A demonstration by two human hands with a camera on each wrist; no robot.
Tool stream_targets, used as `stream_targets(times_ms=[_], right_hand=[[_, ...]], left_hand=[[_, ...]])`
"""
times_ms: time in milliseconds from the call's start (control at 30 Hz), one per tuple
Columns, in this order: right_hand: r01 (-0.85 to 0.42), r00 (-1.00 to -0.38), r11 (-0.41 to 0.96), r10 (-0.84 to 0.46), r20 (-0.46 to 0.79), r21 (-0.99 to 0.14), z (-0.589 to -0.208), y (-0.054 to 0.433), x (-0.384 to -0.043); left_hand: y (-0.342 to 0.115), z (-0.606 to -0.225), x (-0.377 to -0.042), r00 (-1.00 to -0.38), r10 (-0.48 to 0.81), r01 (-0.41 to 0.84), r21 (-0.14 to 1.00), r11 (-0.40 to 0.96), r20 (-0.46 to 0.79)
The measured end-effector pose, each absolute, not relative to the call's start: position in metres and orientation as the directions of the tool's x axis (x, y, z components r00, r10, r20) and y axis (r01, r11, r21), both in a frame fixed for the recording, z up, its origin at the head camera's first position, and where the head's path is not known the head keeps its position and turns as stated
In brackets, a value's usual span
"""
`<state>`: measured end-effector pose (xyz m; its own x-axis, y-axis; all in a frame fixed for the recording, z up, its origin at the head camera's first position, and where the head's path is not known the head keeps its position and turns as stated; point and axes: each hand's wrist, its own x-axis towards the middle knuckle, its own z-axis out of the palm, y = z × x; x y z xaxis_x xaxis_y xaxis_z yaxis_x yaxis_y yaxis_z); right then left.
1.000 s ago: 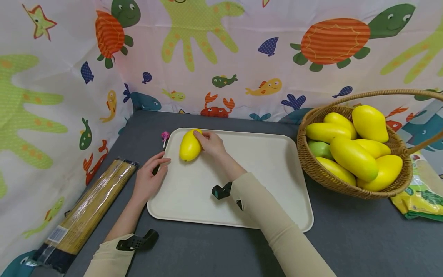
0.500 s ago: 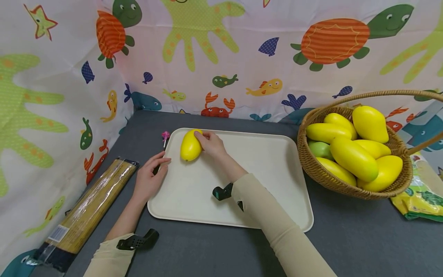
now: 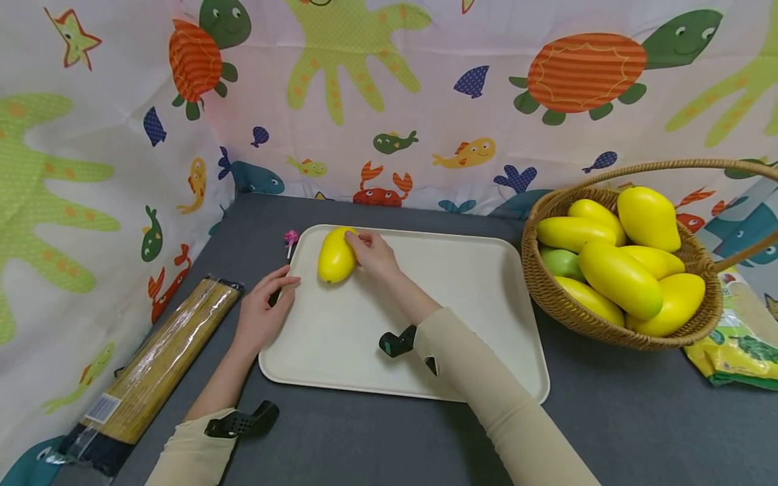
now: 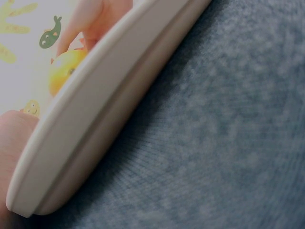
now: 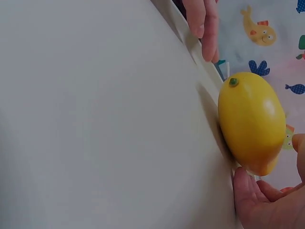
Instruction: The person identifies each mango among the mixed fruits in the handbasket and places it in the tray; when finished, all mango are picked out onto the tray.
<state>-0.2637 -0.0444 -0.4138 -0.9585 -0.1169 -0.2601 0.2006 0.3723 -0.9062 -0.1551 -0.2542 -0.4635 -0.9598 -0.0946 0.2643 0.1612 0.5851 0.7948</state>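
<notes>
My right hand (image 3: 375, 255) holds a smooth yellow mango (image 3: 337, 255) by its far end, over the far left part of the cream tray (image 3: 389, 337). Close up in the right wrist view, the mango (image 5: 251, 119) shows a small green stem spot at one end, and the right hand's (image 5: 271, 202) thumb and fingers lie about its pointed tip. At the tray's left rim my left hand (image 3: 266, 307) rests with relaxed fingers, fingertips touching the edge. The left wrist view shows the tray's side (image 4: 90, 114) large, part of the left hand (image 4: 14, 148) beside it.
A wicker basket (image 3: 608, 337) heaped with yellow mangoes and one green fruit stands right. Behind it lies a yellow-green bag (image 3: 738, 337). A pink lollipop (image 3: 290, 237) sits by the tray's far left corner. A long clear-wrapped pack (image 3: 154, 368) lies at left; a printed cloth (image 3: 389, 81) hangs behind.
The mango has shifted very slightly to the right with my right hand. My right forearm has moved a little to the right as well. The left hand has stayed at the tray rim.
</notes>
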Motion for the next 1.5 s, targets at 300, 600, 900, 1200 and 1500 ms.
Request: stream_targets(times_ms=[300, 600, 900, 1200, 1500], right_hand=[[0.208, -0.969, 0.172, -0.094, -0.227, -0.963, -0.405, -0.025, -0.25], [0.245, -0.948, 0.095, -0.183, -0.259, -0.965, -0.382, 0.02, -0.22], [0.225, -0.912, 0.158, -0.313, -0.265, -0.961, -0.37, 0.076, -0.183], [0.064, -0.862, 0.343, -0.453, -0.225, -0.937, -0.369, 0.139, -0.147], [-0.209, -0.854, 0.415, -0.519, -0.042, -0.885, -0.338, 0.197, -0.124]], left_hand=[[-0.249, -0.463, -0.157, -0.954, -0.085, 0.187, 0.793, 0.58, 0.287], [-0.246, -0.464, -0.156, -0.945, -0.095, 0.205, 0.795, 0.571, 0.312], [-0.245, -0.466, -0.157, -0.945, -0.092, 0.206, 0.789, 0.579, 0.314], [-0.248, -0.467, -0.154, -0.947, -0.105, 0.187, 0.787, 0.588, 0.304], [-0.248, -0.464, -0.153, -0.954, -0.123, 0.154, 0.8, 0.58, 0.273]])
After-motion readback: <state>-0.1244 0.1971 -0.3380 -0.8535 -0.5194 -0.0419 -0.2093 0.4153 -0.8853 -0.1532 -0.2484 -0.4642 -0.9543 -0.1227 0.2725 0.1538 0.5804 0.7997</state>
